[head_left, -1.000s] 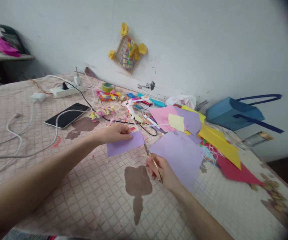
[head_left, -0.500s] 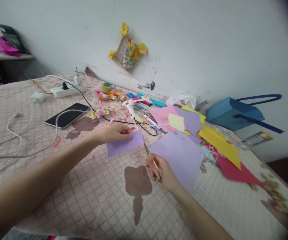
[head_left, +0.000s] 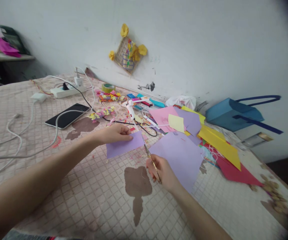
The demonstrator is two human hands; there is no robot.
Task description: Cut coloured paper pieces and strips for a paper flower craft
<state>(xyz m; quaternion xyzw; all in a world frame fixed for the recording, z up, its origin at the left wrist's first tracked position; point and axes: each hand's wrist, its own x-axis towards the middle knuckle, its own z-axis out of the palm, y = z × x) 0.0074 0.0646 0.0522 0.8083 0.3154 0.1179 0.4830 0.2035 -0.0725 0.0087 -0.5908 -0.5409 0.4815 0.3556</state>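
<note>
My left hand [head_left: 117,133] pinches a small purple sheet of paper [head_left: 123,146] between thumb and fingers, held over the table. Gold-handled scissors [head_left: 154,163] are gripped in my right hand [head_left: 162,170]; their blades point up and left and meet the right edge of the purple sheet. Whether the blades are parted is hard to make out. A larger purple sheet [head_left: 181,156] lies flat just beyond my right hand. Behind the held sheet rests a white glue gun [head_left: 130,109], its black cord curving beside it.
Coloured papers, including a yellow sheet [head_left: 217,143] and a red sheet [head_left: 239,170], spread to the right near a blue paper bag [head_left: 234,115]. At the left are a black tablet [head_left: 67,115], a power strip [head_left: 67,90] and white cables. Green tape [head_left: 108,88] stands near paper scraps.
Almost nothing differs. The scissors' handles look closer together now, and both hands keep nearly the same place with the same purple sheet.
</note>
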